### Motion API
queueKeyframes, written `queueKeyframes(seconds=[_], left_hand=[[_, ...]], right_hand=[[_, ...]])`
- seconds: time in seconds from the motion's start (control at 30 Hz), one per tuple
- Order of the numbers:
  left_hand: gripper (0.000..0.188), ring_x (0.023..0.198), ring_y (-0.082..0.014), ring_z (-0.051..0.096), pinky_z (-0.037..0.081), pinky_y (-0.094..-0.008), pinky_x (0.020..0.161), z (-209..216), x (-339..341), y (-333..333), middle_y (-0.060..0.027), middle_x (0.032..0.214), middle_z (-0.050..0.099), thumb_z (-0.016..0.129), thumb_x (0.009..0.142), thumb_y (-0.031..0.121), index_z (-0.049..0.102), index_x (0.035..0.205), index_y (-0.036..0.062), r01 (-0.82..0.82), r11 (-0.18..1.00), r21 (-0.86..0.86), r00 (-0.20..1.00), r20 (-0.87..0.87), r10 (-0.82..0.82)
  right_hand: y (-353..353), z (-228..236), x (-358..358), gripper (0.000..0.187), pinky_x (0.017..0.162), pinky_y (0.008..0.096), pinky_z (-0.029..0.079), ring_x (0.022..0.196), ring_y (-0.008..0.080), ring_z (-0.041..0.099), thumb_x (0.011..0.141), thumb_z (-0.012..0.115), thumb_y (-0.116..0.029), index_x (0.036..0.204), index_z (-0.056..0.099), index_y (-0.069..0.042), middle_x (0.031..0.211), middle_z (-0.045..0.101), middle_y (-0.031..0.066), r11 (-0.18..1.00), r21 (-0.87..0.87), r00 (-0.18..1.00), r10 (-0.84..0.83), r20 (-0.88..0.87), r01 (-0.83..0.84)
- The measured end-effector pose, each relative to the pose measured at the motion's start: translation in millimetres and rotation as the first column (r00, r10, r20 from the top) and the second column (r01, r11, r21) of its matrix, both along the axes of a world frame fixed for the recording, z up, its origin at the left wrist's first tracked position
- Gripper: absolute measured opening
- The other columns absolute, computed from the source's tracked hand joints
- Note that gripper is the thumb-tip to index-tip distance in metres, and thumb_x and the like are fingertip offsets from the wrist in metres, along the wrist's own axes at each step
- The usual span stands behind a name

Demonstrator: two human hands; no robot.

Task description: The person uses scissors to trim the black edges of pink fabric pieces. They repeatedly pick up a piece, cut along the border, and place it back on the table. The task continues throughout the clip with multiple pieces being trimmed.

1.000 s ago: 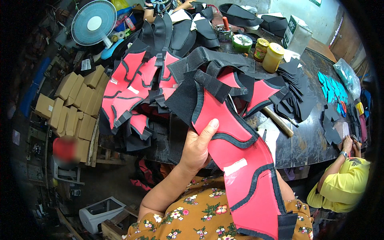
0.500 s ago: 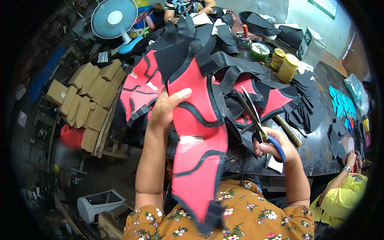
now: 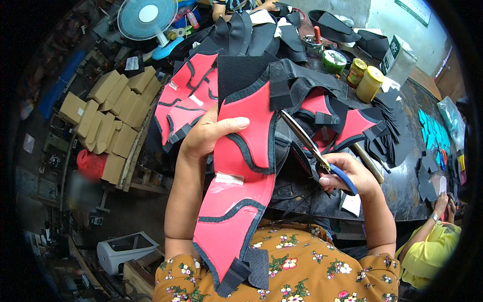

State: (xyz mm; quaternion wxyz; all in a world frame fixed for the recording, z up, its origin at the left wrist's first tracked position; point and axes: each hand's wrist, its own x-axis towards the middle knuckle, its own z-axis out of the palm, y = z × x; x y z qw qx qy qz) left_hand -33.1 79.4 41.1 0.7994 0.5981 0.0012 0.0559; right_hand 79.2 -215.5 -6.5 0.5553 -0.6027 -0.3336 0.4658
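Metal scissors (image 3: 309, 143) now closer to smooth, perhaps foam, pink panel (image 3: 256, 182), hands (image 3: 204, 136) (image 3: 349, 176) clamped on one each

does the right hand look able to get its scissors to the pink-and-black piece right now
Probably yes: the right hand has the scissors pointing at the upper right side of the pink-and-black piece, which the left hand holds up, and nothing visible blocks the tips.
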Motion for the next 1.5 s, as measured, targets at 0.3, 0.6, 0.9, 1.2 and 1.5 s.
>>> queueKeyframes(seconds=[0.3, 0.6, 0.9, 1.2, 1.5], left_hand=[[0.058, 0.108, -0.0202, 0.059, 0.048, -0.0333, 0.095, 1, 2, -2, -0.0134, 0.123, 0.057, 0.062, 0.084, 0.003, 0.039, 0.137, -0.0040, 0.068, 0.997, -0.033, 0.998, -0.011, -0.068], [0.050, 0.108, -0.0175, 0.059, 0.048, -0.0335, 0.095, -21, 6, -11, -0.0092, 0.123, 0.059, 0.063, 0.087, 0.004, 0.044, 0.133, -0.0014, -0.099, 0.992, -0.072, 0.993, 0.059, 0.103], [0.051, 0.113, -0.0130, 0.053, 0.044, -0.0307, 0.098, -61, 7, -86, -0.0076, 0.125, 0.056, 0.065, 0.091, 0.014, 0.042, 0.134, -0.0017, 0.009, 1.000, -0.003, 0.995, 0.100, -0.009], [0.049, 0.105, -0.0168, 0.059, 0.051, -0.0327, 0.089, -74, -49, -107, -0.0088, 0.128, 0.051, 0.048, 0.098, 0.006, 0.028, 0.143, 0.0031, 0.092, 0.995, -0.049, 0.990, -0.099, -0.096], [0.041, 0.102, -0.0145, 0.059, 0.046, -0.0285, 0.092, 59, -7, 94, -0.0089, 0.119, 0.059, 0.057, 0.094, 0.009, 0.044, 0.130, -0.0041, -0.217, 0.703, 0.677, 0.972, 0.219, 0.089]], right_hand=[[-1, 0, 3, 0.024, 0.053, 0.0200, 0.035, 0.062, 0.0000, 0.043, 0.083, 0.074, -0.011, 0.073, 0.052, -0.007, 0.065, 0.047, -0.0083, 1.000, 0.009, 0.999, -0.022, 0.038, 0.022], [-3, 3, 5, 0.025, 0.063, 0.0206, 0.040, 0.071, 0.0044, 0.049, 0.072, 0.081, -0.016, 0.082, 0.060, -0.006, 0.079, 0.055, -0.0032, 0.936, 0.237, 0.921, -0.315, 0.231, 0.260], [34, 17, -2, 0.036, 0.061, 0.0168, 0.036, 0.069, 0.0009, 0.046, 0.074, 0.079, -0.016, 0.102, 0.060, -0.005, 0.081, 0.055, -0.0082, 0.821, 0.357, 0.842, -0.520, 0.144, 0.446], [-4, 12, -10, 0.029, 0.059, 0.0205, 0.042, 0.065, 0.0045, 0.053, 0.068, 0.079, -0.012, 0.086, 0.056, -0.007, 0.073, 0.058, -0.0041, 0.839, 0.182, 0.825, -0.540, 0.166, 0.512], [-48, 9, -18, 0.028, 0.054, 0.0220, 0.042, 0.062, 0.0096, 0.056, 0.062, 0.084, -0.007, 0.072, 0.059, -0.004, 0.072, 0.062, 0.0044, 0.922, 0.234, 0.942, -0.330, 0.057, 0.309]])
